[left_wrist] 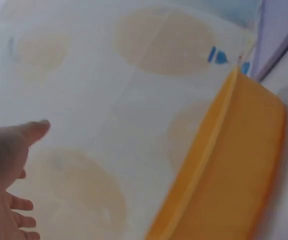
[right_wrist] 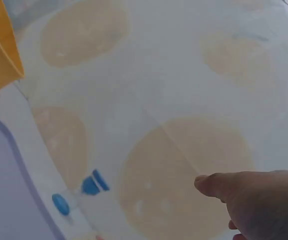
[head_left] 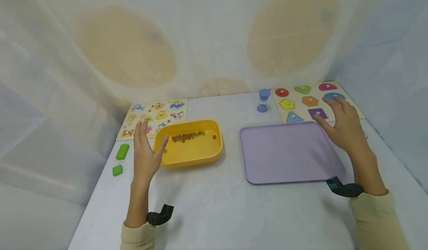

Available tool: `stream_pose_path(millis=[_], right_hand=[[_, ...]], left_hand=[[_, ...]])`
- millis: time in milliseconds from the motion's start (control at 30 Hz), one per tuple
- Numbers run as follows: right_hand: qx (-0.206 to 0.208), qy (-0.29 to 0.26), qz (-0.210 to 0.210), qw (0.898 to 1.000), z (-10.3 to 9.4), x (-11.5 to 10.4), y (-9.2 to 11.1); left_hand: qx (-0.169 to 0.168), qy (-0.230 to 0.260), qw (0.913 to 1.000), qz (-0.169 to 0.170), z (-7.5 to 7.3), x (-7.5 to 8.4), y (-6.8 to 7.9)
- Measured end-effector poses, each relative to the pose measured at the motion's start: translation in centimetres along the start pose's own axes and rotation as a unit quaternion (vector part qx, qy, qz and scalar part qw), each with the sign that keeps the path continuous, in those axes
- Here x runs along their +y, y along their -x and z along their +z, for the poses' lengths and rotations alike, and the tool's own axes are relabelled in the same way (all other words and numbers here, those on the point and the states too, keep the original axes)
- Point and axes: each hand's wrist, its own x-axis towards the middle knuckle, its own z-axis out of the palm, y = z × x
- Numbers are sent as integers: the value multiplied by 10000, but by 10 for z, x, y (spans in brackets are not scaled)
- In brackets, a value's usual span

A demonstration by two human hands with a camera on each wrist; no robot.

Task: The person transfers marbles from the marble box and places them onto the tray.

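My left hand (head_left: pixel 147 155) is raised at the left side of the yellow tub (head_left: pixel 192 161), thumb apart from the fingers and nothing held. Several small red and green beads (head_left: pixel 188 136) lie inside the tub, most of them in a cluster toward its back. In the left wrist view the tub's outer wall (left_wrist: pixel 233 165) stands to the right of the thumb. On the other side, my right hand (head_left: pixel 344 125) hovers above the right end of the lilac tray (head_left: pixel 287 153), fingers spread and holding nothing. The right wrist view shows the thumb (right_wrist: pixel 213 185) stretched out.
Behind the tub lies a sea-animal puzzle board (head_left: pixel 160 114). A shape puzzle board (head_left: pixel 301 103) sits at the back right, beside a blue sand timer (head_left: pixel 263 100). Two green blocks, a longer one (head_left: pixel 122 151) and a shorter one (head_left: pixel 117 170), rest near the table's left edge.
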Motion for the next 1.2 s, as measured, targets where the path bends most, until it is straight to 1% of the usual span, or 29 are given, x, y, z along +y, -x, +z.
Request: stream_pose_path(millis=[67, 133, 167, 233, 300, 333, 400, 433, 467, 500, 567, 667, 800, 933, 1033, 1200], right_hand=[[-123, -304, 237, 9992, 9, 13, 10], [-298, -448, 434, 9976, 19, 28, 19], [-396, -501, 514, 9966, 25, 36, 24], [-612, -588, 650, 9943, 35, 49, 33], [-837, -624, 670, 9923, 45, 60, 42], [-950, -624, 694, 9911, 50, 65, 46], [-1146, -582, 706, 9892, 59, 73, 55], [-1199, -545, 675, 9890, 63, 76, 60], [-1223, -509, 641, 9891, 66, 79, 64], [-1221, -479, 616, 9895, 69, 81, 68], [-1136, -478, 560, 9908, 73, 84, 75], [-958, -501, 446, 9931, 76, 88, 83], [-784, -495, 355, 9951, 76, 91, 90], [-746, -473, 423, 9952, 75, 91, 92], [-784, -449, 514, 9946, 74, 91, 93], [-854, -403, 593, 9938, 74, 91, 93]], left_hand=[[105, 359, 9991, -202, 5, -14, 6], [90, 639, 9971, -396, 11, -30, 12], [18, 788, 9956, -511, 15, -38, 14], [-281, 1064, 9903, -851, 23, -53, 18], [-713, 1421, 9795, -1236, 31, -67, 21], [-943, 1610, 9722, -1415, 34, -74, 22], [-1378, 1930, 9572, -1659, 41, -85, 25], [-1541, 2075, 9510, -1696, 44, -90, 26], [-1649, 2192, 9468, -1685, 46, -95, 28], [-1725, 2252, 9445, -1657, 48, -98, 29], [-1796, 2305, 9443, -1515, 51, -103, 33], [-1709, 2195, 9512, -1337, 54, -108, 37], [-1441, 1896, 9643, -1160, 59, -111, 39], [-1077, 1811, 9728, -960, 63, -114, 39], [-887, 1827, 9757, -826, 63, -114, 38], [-882, 2051, 9723, -687, 56, -94, 37]])
